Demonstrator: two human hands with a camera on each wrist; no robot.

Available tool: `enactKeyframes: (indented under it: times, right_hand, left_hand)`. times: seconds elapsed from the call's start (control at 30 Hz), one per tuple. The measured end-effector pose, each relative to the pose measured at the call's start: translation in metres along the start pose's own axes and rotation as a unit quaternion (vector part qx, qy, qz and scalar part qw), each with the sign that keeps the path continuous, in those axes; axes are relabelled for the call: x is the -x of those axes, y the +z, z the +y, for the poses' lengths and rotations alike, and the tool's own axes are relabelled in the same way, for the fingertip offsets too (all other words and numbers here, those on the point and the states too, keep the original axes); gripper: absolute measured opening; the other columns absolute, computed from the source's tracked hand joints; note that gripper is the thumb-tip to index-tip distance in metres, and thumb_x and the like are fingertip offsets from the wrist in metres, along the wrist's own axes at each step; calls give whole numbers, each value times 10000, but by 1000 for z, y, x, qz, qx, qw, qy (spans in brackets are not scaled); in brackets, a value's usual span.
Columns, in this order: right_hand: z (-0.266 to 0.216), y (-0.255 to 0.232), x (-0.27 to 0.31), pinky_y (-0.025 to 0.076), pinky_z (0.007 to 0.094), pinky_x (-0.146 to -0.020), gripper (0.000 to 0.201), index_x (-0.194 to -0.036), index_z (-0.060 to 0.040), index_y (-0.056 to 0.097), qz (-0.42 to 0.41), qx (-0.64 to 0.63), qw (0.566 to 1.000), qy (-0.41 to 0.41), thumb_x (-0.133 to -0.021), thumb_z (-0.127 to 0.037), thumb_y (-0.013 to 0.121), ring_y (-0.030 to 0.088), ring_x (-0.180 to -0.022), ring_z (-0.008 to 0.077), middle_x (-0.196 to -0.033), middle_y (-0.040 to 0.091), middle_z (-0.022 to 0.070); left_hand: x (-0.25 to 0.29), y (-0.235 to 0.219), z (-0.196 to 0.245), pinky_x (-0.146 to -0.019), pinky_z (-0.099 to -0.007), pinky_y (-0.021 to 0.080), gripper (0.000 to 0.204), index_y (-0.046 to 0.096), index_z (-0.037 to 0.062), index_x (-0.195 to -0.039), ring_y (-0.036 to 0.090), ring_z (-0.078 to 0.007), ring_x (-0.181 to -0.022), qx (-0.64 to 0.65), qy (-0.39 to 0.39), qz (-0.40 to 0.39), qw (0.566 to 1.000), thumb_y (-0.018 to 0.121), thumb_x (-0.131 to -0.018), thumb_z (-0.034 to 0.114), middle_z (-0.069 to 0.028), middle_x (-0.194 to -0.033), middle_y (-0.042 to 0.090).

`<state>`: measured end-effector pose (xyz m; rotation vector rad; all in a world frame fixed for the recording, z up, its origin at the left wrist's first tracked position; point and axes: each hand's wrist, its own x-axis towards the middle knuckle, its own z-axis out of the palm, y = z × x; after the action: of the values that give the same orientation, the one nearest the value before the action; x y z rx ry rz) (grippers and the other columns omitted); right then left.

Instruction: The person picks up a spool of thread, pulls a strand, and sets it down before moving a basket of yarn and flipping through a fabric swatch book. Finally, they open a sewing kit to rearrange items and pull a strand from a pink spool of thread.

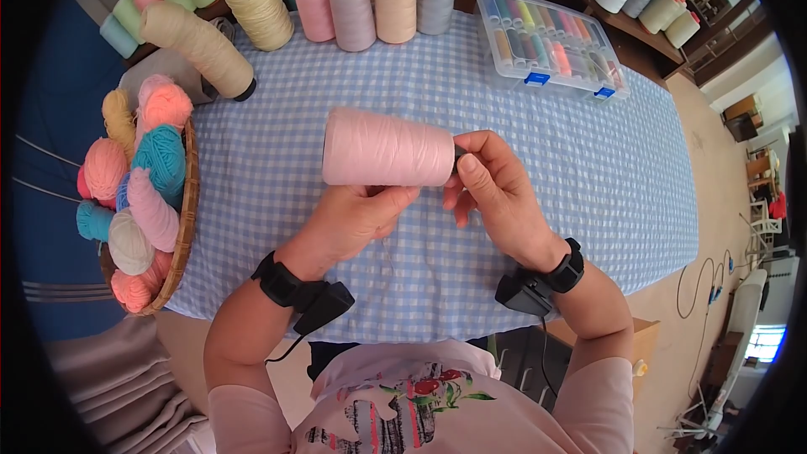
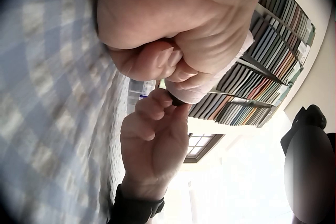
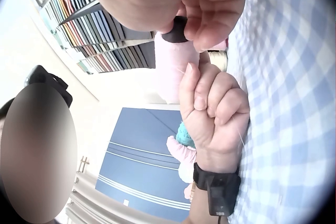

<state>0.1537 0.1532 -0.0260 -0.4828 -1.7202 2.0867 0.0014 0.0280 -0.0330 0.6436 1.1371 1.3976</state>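
A large cone of pale pink thread [image 1: 387, 150] lies sideways above the cloth, its narrow end pointing right. My left hand [image 1: 349, 220] holds the cone from beneath, and in the right wrist view its fingers [image 3: 223, 90] are curled in. At the narrow end, my right hand [image 1: 502, 193] pinches the black tip [image 3: 176, 30] of the cone's core between thumb and fingers. A fine strand of thread [image 3: 181, 70] shows beside the cone in the right wrist view.
Blue-and-white checked cloth [image 1: 588, 176] covers the table. A wicker basket [image 1: 190, 202] of yarn balls stands left, near a leaning beige cone [image 1: 197, 46]. Thread cones [image 1: 351, 13] line the back. A clear case [image 1: 551, 42] of small spools sits back right.
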Motion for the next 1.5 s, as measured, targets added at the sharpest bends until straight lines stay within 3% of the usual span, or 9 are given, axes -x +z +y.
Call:
enactKeyframes:
  times: [0.43,0.7,1.03,1.33,1.43,1.5]
  right_hand:
    - [0,1,1,448,202,-501,340,-1057,-17,466,-1,-18,1000,26,-988,-344,408,548,-623,82,-750,517,15]
    - [-3,1,-1,425,209,-476,383,-845,-58,466,30,35,999,18,-994,-394,361,502,-562,74,-669,483,-3]
    - [-6,0,0,407,212,-467,448,-850,-36,527,26,54,997,51,-992,-420,344,477,-520,75,-594,462,-8]
    - [-3,-7,-3,380,225,-454,527,-790,-33,534,28,-23,989,141,-967,-496,356,455,-481,92,-528,420,-8]
    - [-4,-6,-3,393,223,-463,489,-832,-43,528,25,-41,986,159,-975,-475,350,473,-501,91,-563,456,3]
    - [-8,-1,-3,414,220,-479,406,-947,-50,513,50,-63,988,132,-984,-426,366,507,-547,88,-663,516,18]
  left_hand:
    - [1,-2,-4,-404,-207,312,172,566,67,-1063,406,-18,-491,-44,-4,7,999,589,-902,125,31,-712,523]
    - [2,-1,-3,-433,-211,357,158,571,67,-1015,454,-30,-536,-71,20,9,997,616,-889,151,22,-727,548]
    - [3,-2,-3,-438,-212,360,176,573,62,-1033,454,-25,-546,-73,10,10,997,618,-888,152,29,-727,545]
    - [2,1,-1,-427,-212,348,184,558,56,-1055,441,-29,-523,-89,-2,23,996,606,-889,119,31,-714,535]
    - [1,1,-2,-406,-213,323,185,544,49,-1062,413,-28,-493,-32,4,9,999,593,-889,94,31,-700,520]
    - [1,-2,-3,-400,-210,309,184,537,48,-1063,394,-24,-479,-17,-6,5,1000,587,-889,82,33,-693,508]
